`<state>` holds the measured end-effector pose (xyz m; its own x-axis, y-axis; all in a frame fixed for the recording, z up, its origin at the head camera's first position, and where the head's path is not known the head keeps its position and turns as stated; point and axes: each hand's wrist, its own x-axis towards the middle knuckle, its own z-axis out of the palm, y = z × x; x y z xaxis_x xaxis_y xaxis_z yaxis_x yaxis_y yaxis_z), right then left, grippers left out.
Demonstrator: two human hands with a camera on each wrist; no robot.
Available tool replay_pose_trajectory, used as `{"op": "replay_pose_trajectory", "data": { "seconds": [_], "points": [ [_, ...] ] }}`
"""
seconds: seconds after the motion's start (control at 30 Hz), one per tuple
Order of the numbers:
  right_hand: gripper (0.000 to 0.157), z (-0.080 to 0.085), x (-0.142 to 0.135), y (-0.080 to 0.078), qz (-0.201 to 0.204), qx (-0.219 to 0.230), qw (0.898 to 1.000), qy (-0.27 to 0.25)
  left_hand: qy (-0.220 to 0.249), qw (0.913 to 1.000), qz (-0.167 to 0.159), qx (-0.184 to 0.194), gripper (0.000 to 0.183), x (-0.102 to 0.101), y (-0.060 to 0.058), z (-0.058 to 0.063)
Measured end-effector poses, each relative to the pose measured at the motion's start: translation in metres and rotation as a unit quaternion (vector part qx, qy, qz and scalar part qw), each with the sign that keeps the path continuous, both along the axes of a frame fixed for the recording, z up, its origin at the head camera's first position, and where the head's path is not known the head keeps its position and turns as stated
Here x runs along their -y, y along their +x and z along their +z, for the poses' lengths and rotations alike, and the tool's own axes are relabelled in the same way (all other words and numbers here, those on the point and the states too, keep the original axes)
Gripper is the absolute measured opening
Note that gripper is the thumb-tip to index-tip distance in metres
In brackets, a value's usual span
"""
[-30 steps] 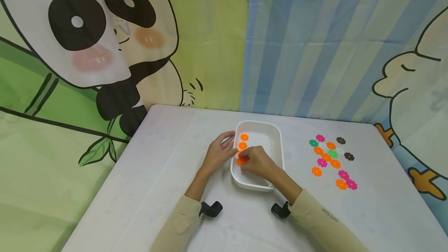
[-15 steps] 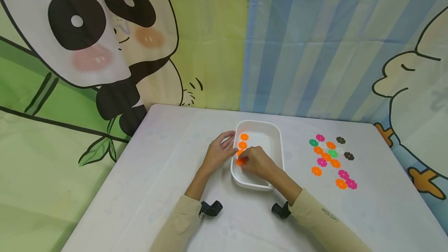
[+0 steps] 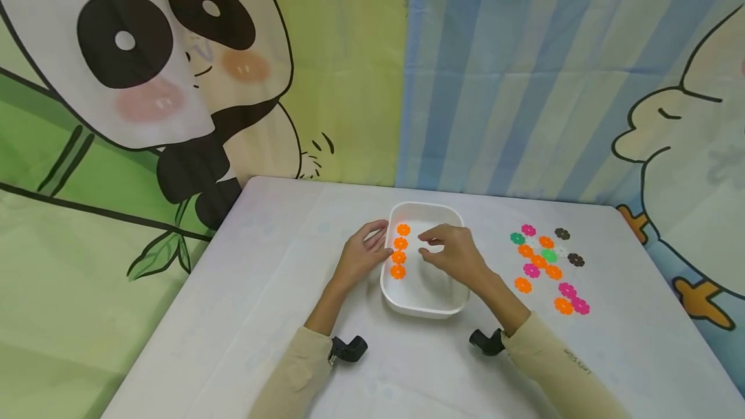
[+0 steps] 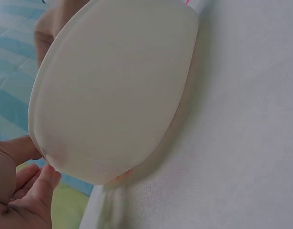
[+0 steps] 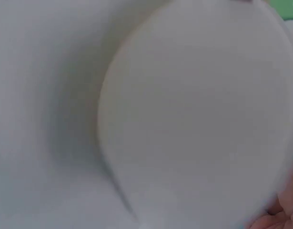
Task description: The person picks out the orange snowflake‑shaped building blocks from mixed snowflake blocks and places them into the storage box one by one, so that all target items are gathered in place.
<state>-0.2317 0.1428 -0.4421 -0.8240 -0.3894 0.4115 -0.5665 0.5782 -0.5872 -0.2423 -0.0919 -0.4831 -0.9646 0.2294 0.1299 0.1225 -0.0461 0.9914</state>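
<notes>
Near the middle of the far edge of the surface (image 3: 291, 244), we saw the left hand (image 3: 361, 256) pinching the left edge of the white tray (image 3: 421, 308), thumb over the rim, fingers along the outside. If that hold slackened or tugged, we judged, the tray could skid. Inside, along the tray's left edge, four orange discs (image 3: 398, 271) made a column from near its far left corner to past the middle; a jolt might have spoiled their line, since nothing seemed to fix them down. The left thumb lay close to the third and could have nudged it. Above the tray's right half hung the right hand (image 3: 462, 257), thumb and forefinger apart, nothing visible between them; a low swing might have clipped the right rim. Toward the surface's far right corner lay the loose discs (image 3: 539, 262): orange, pink, green, dark and whitish. Several sat touching or nearly so, and we thought a hurried pinch could scatter neighbours. The whitish ones almost vanished against the pale surface, easy to miss. The right sleeve (image 3: 553, 357) ran near the closest discs and could have swept them aside.
</notes>
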Motion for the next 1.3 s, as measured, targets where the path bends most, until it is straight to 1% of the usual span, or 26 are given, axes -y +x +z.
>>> {"op": "replay_pose_trajectory", "data": {
  "seconds": [0.13, 0.23, 0.4, 0.5, 0.63, 0.73, 0.8, 0.83, 0.9, 0.93, 1.07, 1.13, 1.3],
  "points": [
    [0.025, 0.007, -0.039, 0.001, -0.053, 0.002, 0.999, 0.013, 0.002, 1.0, 0.01, -0.001, 0.057, -0.002, 0.0, -0.001],
    [0.026, 0.005, -0.073, 0.005, -0.09, 0.004, 0.996, 0.027, -0.005, 0.9999, 0.016, 0.002, 0.057, -0.002, 0.0, -0.002],
    [0.026, -0.001, -0.129, 0.017, -0.137, 0.003, 0.99, 0.045, -0.009, 0.9996, 0.024, 0.009, 0.057, -0.002, 0.0, -0.001],
    [0.029, -0.004, -0.158, 0.024, -0.167, 0.025, 0.984, 0.064, -0.015, 0.9995, 0.025, 0.013, 0.057, -0.003, 0.001, -0.001],
    [0.037, -0.01, -0.185, 0.03, -0.2, 0.076, 0.973, 0.084, -0.017, 0.9994, 0.021, 0.02, 0.057, -0.003, 0.001, 0.0],
    [0.042, -0.018, -0.198, 0.031, -0.211, 0.107, 0.968, 0.085, -0.013, 0.9996, 0.014, 0.021, 0.059, -0.002, 0.001, 0.0],
    [0.043, -0.023, -0.204, 0.03, -0.213, 0.116, 0.967, 0.081, -0.013, 0.9997, 0.007, 0.022, 0.06, -0.003, 0.0, 0.001],
    [0.042, -0.025, -0.205, 0.028, -0.212, 0.115, 0.967, 0.079, -0.014, 0.9996, 0.003, 0.024, 0.06, -0.002, 0.0, 0.002],
    [0.04, -0.031, -0.207, 0.023, -0.204, 0.103, 0.97, 0.079, -0.015, 0.9995, -0.005, 0.026, 0.061, -0.001, 0.003, 0.009],
    [0.039, -0.033, -0.208, 0.02, -0.201, 0.099, 0.971, 0.08, -0.012, 0.9996, -0.004, 0.026, 0.06, -0.001, 0.003, 0.009],
    [0.037, -0.039, -0.209, 0.012, -0.191, 0.094, 0.973, 0.092, 0.0, 0.9998, 0.009, 0.02, 0.058, -0.002, 0.002, 0.005],
    [0.039, -0.038, -0.208, 0.009, -0.194, 0.105, 0.97, 0.099, 0.009, 0.9997, 0.015, 0.019, 0.058, -0.002, -0.002, -0.004],
    [0.043, -0.037, -0.204, 0.003, -0.196, 0.12, 0.967, 0.109, 0.012, 0.9996, 0.005, 0.026, 0.059, -0.001, -0.003, -0.005]
  ]
}}
